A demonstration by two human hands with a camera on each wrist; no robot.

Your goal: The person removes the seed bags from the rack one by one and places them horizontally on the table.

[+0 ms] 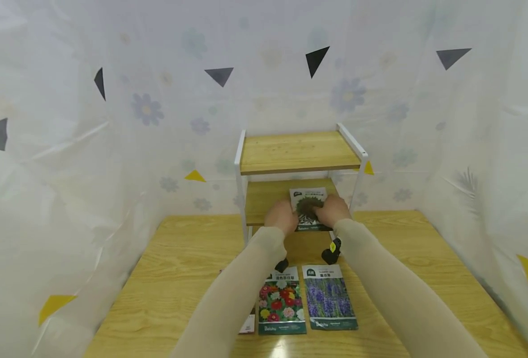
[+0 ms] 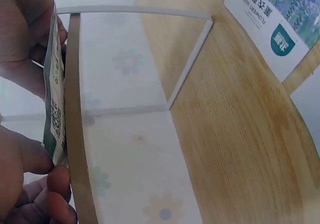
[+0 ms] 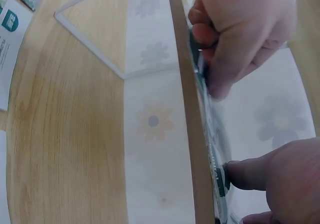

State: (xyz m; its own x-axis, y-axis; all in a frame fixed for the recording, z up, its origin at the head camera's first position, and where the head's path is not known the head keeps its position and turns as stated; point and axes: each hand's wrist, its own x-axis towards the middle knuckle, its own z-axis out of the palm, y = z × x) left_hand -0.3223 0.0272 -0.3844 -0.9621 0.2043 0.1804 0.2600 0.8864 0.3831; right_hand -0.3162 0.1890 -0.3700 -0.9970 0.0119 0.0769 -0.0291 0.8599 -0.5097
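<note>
My left hand (image 1: 281, 217) and right hand (image 1: 333, 211) both hold a seed packet (image 1: 307, 196) at the shelf rack's middle board (image 1: 257, 199). White at the top, the packet has a dark round plant picture and a green lower band. From the left wrist view, the packet (image 2: 56, 104) appears nearly edge-on beside the board's front edge, my left thumb and fingers pinching its near end. In the right wrist view, my right thumb (image 3: 250, 175) presses on the packet's face near its lower corner. Fingers partly hide the packet's sides.
The white-framed rack has a wooden top board (image 1: 299, 149) above the hands. On the table (image 1: 156, 288) lie a zinnia-like flower packet (image 1: 282, 303) and a purple-flower packet (image 1: 330, 298). Another packet (image 1: 248, 324) is mostly covered by my left sleeve. Patterned sheeting (image 1: 156, 149) surrounds the table.
</note>
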